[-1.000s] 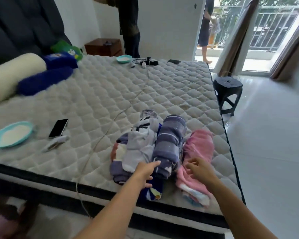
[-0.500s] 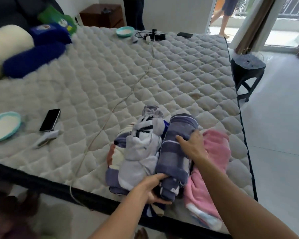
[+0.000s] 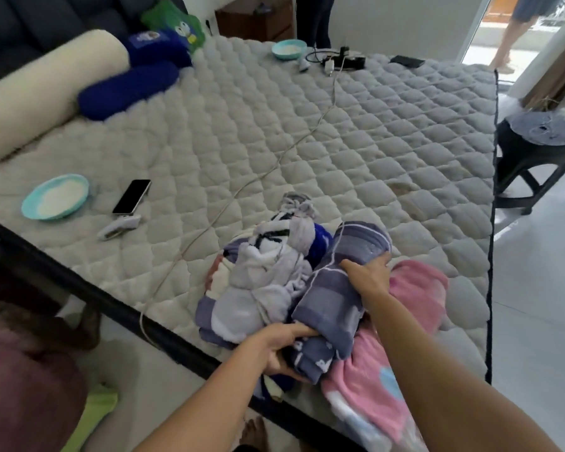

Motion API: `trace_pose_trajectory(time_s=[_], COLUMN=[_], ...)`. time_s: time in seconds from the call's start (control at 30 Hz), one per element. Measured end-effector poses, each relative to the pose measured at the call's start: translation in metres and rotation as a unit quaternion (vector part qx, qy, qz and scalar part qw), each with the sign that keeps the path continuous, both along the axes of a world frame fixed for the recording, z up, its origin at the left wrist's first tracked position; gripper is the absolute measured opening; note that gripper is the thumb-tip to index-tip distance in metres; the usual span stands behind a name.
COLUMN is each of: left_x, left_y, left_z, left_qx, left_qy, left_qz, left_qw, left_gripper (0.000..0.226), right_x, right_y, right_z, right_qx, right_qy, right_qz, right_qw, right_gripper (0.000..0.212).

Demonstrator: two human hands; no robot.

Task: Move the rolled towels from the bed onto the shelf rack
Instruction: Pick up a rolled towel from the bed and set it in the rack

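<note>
Three rolled towels lie side by side at the near edge of the white quilted bed (image 3: 356,151): pale grey rolled towel (image 3: 258,288) left, blue-grey striped rolled towel (image 3: 336,288) between, pink fleece rolled towel (image 3: 418,295) right. A black smartphone (image 3: 131,196) and turquoise round plate (image 3: 55,197) lie farther left.

Quilted mattress (image 3: 340,141), dark stool (image 3: 535,148) on pale floor (image 3: 542,288), wooden nightstand (image 3: 255,17)

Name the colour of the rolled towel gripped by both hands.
Purple-grey with thin white stripes; head view.

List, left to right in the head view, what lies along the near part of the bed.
Teal plate → phone → white cable → pale grey towel roll → striped blue-grey towel roll → pink towel.
</note>
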State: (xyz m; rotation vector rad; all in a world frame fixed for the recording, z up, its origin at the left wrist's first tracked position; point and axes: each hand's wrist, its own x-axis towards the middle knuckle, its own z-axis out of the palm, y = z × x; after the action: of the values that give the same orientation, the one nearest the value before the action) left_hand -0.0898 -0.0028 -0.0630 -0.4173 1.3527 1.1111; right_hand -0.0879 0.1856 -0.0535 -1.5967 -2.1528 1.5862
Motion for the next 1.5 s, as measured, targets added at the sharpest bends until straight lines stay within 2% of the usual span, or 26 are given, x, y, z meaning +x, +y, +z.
trace_pose_trajectory(time_s=[0.17, 0.23, 0.33, 0.43, 0.6, 0.73, 0.8, 0.87, 1.03, 1.17, 1.23, 1.43, 1.5], left_x=[0.007, 0.007, 0.007, 0.011, 0.053, 0.132, 0.183, 0.24, 0.372, 0.463, 0.502, 0.599, 0.626], left_y=[-0.008, -0.013, -0.031, -0.064, -0.161, -0.266, -0.316, -0.356, -0.413, -0.46, -0.482, -0.558, -0.583], left_z=[0.023, 0.037, 0.061, 0.088, 0.124, 0.143, 0.15, 0.158, 0.176, 0.18, 0.179, 0.175, 0.177], left_qx=[0.033, 0.04, 0.083, 0.101, 0.067, 0.043, 0.04, 0.033, -0.016, -0.075, -0.101, -0.179, -0.195], left_qy=[0.084, 0.129, 0.188, 0.252, 0.33, 0.341, 0.338, 0.344, 0.395, 0.412, 0.414, 0.405, 0.404], left_qz=[-0.035, -0.05, -0.061, -0.046, 0.088, 0.22, 0.301, 0.371, 0.502, 0.624, 0.673, 0.777, 0.806], left_qw=[0.995, 0.99, 0.977, 0.961, 0.937, 0.913, 0.891, 0.862, 0.77, 0.66, 0.604, 0.448, 0.385], left_gripper=[0.02, 0.025, 0.046, 0.046, 0.043, 0.036, 0.046, 0.055, 0.045, 0.034, 0.034, 0.06, 0.048], right_x=[0.024, 0.029, 0.034, 0.031, 0.031, 0.05, 0.071, 0.102, 0.198, 0.275, 0.315, 0.432, 0.467], right_y=[0.001, -0.004, -0.021, -0.055, -0.147, -0.249, -0.306, -0.364, -0.497, -0.595, -0.642, -0.777, -0.821], right_z=[0.018, 0.031, 0.062, 0.093, 0.127, 0.148, 0.158, 0.168, 0.191, 0.208, 0.212, 0.221, 0.226], right_qx=[-0.033, -0.02, 0.003, -0.028, -0.129, -0.217, -0.257, -0.307, -0.349, -0.295, -0.265, -0.239, -0.245], right_qy=[0.104, 0.149, 0.226, 0.32, 0.413, 0.415, 0.406, 0.397, 0.351, 0.322, 0.289, 0.273, 0.279], right_qz=[-0.057, -0.061, -0.056, -0.034, 0.059, 0.18, 0.25, 0.323, 0.518, 0.668, 0.736, 0.832, 0.852], right_qw=[0.992, 0.987, 0.972, 0.947, 0.9, 0.865, 0.841, 0.802, 0.697, 0.603, 0.551, 0.419, 0.37], right_gripper=[0.094, 0.094, 0.089, 0.087, 0.083, 0.075, 0.072, 0.07, 0.076, 0.073, 0.079, 0.101, 0.1])
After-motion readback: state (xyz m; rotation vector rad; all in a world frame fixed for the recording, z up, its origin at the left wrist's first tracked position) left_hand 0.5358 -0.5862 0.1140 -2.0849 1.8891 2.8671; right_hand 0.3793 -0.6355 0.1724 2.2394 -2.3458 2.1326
